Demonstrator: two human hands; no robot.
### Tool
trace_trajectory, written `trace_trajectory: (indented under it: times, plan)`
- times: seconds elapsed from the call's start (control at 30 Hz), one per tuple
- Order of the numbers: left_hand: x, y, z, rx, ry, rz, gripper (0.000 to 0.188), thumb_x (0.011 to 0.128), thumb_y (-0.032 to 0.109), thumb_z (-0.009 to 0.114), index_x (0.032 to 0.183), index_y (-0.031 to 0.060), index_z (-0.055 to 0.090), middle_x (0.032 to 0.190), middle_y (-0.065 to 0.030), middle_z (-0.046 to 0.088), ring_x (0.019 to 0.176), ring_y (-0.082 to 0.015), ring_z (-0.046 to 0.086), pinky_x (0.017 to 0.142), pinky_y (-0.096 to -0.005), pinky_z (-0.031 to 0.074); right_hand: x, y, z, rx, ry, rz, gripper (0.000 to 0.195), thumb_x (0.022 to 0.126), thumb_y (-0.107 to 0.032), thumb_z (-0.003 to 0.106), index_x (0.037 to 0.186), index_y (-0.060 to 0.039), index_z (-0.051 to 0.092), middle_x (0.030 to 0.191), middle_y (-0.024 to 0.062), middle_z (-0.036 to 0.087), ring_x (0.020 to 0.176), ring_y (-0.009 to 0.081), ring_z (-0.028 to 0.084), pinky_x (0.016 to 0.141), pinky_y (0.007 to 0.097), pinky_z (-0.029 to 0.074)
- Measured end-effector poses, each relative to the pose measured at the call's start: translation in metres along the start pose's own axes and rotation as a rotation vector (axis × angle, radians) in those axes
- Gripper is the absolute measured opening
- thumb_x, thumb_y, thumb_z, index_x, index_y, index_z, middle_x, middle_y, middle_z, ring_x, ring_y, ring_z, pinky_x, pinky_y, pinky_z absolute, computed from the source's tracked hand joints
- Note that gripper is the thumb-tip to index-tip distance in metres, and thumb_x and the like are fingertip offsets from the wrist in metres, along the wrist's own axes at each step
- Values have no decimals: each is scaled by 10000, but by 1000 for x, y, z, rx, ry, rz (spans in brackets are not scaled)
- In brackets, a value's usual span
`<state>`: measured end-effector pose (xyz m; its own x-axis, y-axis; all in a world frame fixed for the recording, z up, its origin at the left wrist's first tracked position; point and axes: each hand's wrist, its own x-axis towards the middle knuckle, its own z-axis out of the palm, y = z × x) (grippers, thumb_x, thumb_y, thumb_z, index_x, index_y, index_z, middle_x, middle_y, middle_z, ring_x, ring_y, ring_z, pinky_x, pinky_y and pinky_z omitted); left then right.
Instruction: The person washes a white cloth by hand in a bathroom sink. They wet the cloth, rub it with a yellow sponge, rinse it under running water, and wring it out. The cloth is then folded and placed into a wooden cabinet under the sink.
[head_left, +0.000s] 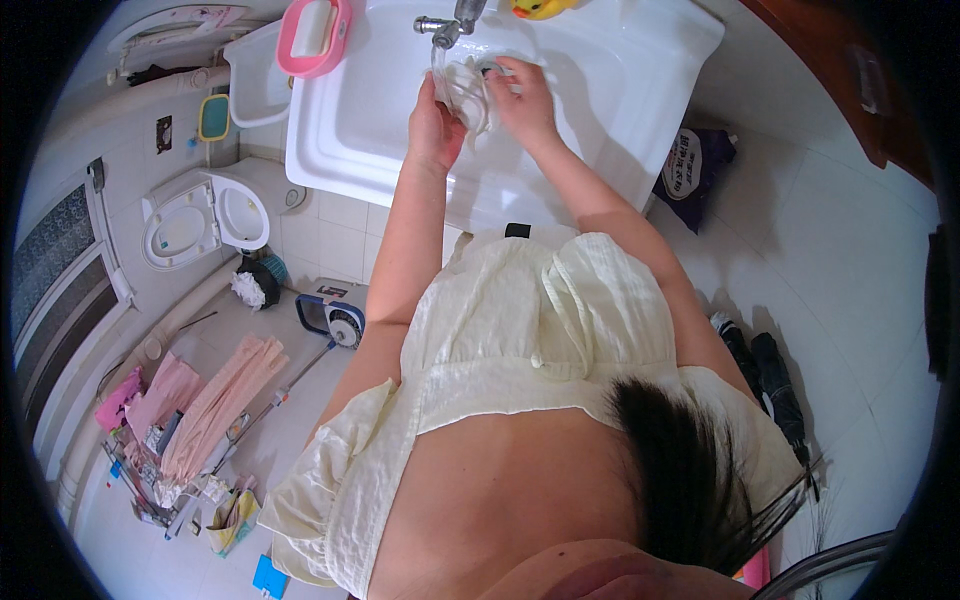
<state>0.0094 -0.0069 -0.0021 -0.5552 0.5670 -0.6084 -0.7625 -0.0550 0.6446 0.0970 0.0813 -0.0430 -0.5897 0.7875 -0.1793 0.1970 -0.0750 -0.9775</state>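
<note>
A crumpled white wet cloth (469, 97) is in the basin of a white ceramic sink (367, 120). My left hand (436, 129) grips its left side, thumb up beside the water stream. From the metal faucet (448, 34) above, water (440, 64) runs down onto the cloth and my left fingers. My right hand (525, 101) is at the cloth's right edge, its fingers apart and curved around the dark drain opening (489, 69). The fingertips are close to the cloth; whether they touch it is hard to tell.
A pink soap dish (346, 37) with a white soap bar (311, 28) sits on the sink's left rim. A yellow rubber duck (541, 7) is at the back. Left are a toilet (184, 229), a mop bucket (334, 304) and a rack of pink clothes (225, 412). A purple bag (705, 176) stands right.
</note>
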Motion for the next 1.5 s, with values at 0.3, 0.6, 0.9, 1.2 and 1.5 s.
trace_trajectory:
  times: [0.3,0.6,0.9,1.2,1.5]
  plan:
    - [0,3,-17,116,-54,-68,243,898,202,444,1042,33,541,992,-70,572,926,-183,537,840,-322,422,-11,-2,14,-205,-159,-152,283,836,-263,580,1093,-160,633,1049,126,517,899,276,569,784,358,469]
    - [0,-6,-15,80,15,-4,331,917,197,491,1152,-36,497,1070,-111,577,968,-222,576,826,-345,472,-5,1,21,351,-160,248,318,857,-353,558,959,-73,668,856,142,638,795,256,614,712,339,456]
    - [12,-22,-19,-12,55,63,322,943,287,451,1105,15,507,1004,-89,577,913,-198,577,756,-328,492,-13,-52,34,-437,-117,-74,299,852,-342,531,858,-56,617,770,134,634,766,321,612,689,421,476]
    - [-10,1,13,72,69,68,331,920,272,499,1112,3,517,953,-66,578,884,-169,562,736,-297,468,29,-14,20,-133,-137,360,395,831,-385,576,797,6,615,808,157,641,757,284,610,704,371,466]
    - [16,-10,-31,-148,19,34,274,939,219,414,1092,9,500,1034,-102,561,988,-214,557,888,-339,445,-2,-26,24,75,-220,19,272,756,-208,670,951,-47,571,879,91,615,781,212,597,707,331,472]
